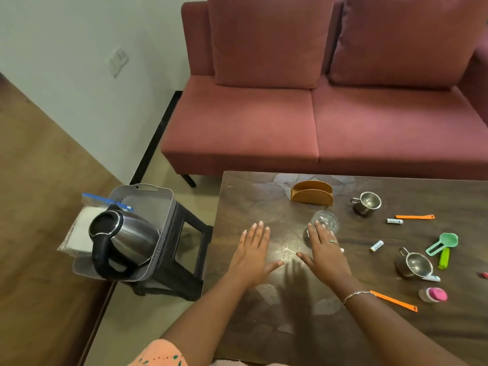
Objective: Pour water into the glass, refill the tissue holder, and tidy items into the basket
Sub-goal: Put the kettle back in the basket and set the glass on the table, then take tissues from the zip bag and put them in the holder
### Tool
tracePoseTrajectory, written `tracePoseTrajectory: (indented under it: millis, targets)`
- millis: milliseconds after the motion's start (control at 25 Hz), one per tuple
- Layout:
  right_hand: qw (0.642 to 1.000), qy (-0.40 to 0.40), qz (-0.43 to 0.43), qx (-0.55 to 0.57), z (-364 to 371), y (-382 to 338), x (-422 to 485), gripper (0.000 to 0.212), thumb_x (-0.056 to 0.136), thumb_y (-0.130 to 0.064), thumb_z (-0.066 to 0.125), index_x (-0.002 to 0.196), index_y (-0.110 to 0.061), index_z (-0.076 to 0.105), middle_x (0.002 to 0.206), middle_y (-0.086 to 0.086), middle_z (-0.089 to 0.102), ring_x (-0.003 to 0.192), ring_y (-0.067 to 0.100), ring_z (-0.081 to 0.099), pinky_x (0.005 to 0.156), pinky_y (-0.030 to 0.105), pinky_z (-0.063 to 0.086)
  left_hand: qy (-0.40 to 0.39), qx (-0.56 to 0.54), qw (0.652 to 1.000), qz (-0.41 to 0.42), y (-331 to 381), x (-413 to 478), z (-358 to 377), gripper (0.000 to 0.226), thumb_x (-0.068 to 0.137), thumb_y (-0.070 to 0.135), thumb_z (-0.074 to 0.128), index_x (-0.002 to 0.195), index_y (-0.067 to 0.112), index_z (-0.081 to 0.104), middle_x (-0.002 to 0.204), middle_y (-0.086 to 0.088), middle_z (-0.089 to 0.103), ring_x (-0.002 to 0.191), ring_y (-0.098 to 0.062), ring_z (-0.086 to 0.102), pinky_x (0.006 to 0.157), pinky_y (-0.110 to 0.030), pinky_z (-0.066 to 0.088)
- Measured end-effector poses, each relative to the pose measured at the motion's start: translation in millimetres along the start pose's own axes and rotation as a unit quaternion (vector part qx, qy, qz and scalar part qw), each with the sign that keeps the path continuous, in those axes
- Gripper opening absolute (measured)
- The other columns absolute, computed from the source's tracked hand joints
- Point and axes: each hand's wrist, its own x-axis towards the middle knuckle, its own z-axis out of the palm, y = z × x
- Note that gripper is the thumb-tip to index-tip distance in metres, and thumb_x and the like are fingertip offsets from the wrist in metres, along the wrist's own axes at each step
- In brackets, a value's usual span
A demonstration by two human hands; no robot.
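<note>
Both hands lie flat and open on the table [264,326]; the right hand [326,249] partly hides the glass [325,220], the left hand [252,253] empty beside it.

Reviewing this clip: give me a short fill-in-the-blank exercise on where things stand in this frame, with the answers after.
1. The kettle stands inside the grey ____, on the stool.
2. The tissue holder on the table holds ____ tissues.
3. Both hands, left and right, lie ____ on the table, palms down.
4. The glass is just beyond the ____ hand's fingertips.

Answers: basket; no; flat; right
</note>
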Motion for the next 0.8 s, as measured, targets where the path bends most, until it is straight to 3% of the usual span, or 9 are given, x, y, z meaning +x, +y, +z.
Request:
tracePoseTrajectory:
  millis: [160, 440, 520, 600, 680, 760, 800]
  targets:
    - [1.000, -0.009, -0.018, -0.008, 2.5, -25.7, 7.8, 0.078, 0.090, -0.048, 0.046, 0.146, -0.007, 0.008, 0.156, 0.012, 0.006, 0.144, 0.027, 0.006, 0.117, 0.037, 0.012, 0.003, -0.006, 1.000, -0.010, -17.2, -12.0, -4.5, 0.116, 0.051, 0.075, -0.022, 0.146, 0.009, -0.012, 0.155, -0.011, -0.018, 0.143, -0.023, -0.019, 0.111, -0.035, -0.016]
    - [0.998, -0.016, -0.067, -0.010, 10.2, -94.4, 37.2, 0.080, 0.088, -0.052, 0.046, 0.145, -0.006, 0.013, 0.155, 0.013, 0.012, 0.143, 0.027, 0.011, 0.118, 0.039, 0.013, 0.021, -0.032, 0.997, -0.061, -81.7, -34.6, -19.4, 0.113, 0.053, 0.072, -0.017, 0.146, 0.008, -0.011, 0.155, -0.012, -0.017, 0.141, -0.022, -0.021, 0.110, -0.034, -0.017]
    - [0.996, -0.012, -0.082, -0.014, 15.2, -123.2, 45.9, 0.086, 0.085, -0.067, 0.026, 0.144, -0.005, 0.018, 0.153, 0.015, 0.017, 0.142, 0.028, 0.015, 0.117, 0.041, 0.015, 0.026, -0.044, 0.995, -0.082, -108.2, -42.4, -19.4, 0.114, 0.053, 0.072, -0.016, 0.147, 0.008, -0.010, 0.155, -0.013, -0.017, 0.143, -0.023, -0.019, 0.112, -0.035, -0.016]
    - [0.993, -0.030, -0.110, -0.017, 23.1, -151.3, 57.6, 0.110, 0.070, -0.081, -0.007, 0.143, -0.004, 0.022, 0.152, 0.016, 0.022, 0.141, 0.029, 0.019, 0.113, 0.039, 0.013, 0.041, -0.058, 0.992, -0.101, -135.1, -49.9, -19.8, 0.113, 0.053, 0.072, -0.015, 0.147, 0.008, -0.010, 0.156, -0.012, -0.016, 0.143, -0.022, -0.019, 0.113, -0.036, -0.014]
    - [0.990, -0.050, -0.131, -0.008, 29.5, -181.7, 70.0, 0.121, 0.061, -0.084, -0.018, 0.143, -0.004, 0.021, 0.152, 0.015, 0.021, 0.142, 0.029, 0.017, 0.113, 0.037, 0.011, 0.062, -0.075, 0.988, -0.118, -161.4, -58.4, -22.4, 0.113, 0.055, 0.073, -0.014, 0.147, 0.009, -0.009, 0.156, -0.011, -0.015, 0.140, -0.020, -0.023, 0.112, -0.035, -0.015]
    - [0.988, -0.048, -0.149, -0.004, 28.1, -215.5, 77.8, 0.113, 0.066, -0.083, -0.010, 0.145, -0.007, 0.016, 0.154, 0.012, 0.015, 0.143, 0.026, 0.013, 0.114, 0.037, 0.011, 0.087, -0.084, 0.983, -0.136, -184.1, -66.8, -29.7, 0.112, 0.056, 0.074, -0.014, 0.147, 0.009, -0.007, 0.156, -0.010, -0.014, 0.135, -0.018, -0.027, 0.109, -0.034, -0.018]
    - [0.986, -0.044, -0.163, -0.004, 28.1, -234.4, 82.4, 0.101, 0.075, -0.079, 0.004, 0.145, -0.008, 0.013, 0.155, 0.011, 0.012, 0.143, 0.025, 0.011, 0.116, 0.037, 0.012, 0.102, -0.090, 0.980, -0.148, -198.6, -71.5, -34.5, 0.112, 0.057, 0.074, -0.014, 0.148, 0.009, -0.005, 0.157, -0.010, -0.012, 0.134, -0.017, -0.027, 0.109, -0.034, -0.018]
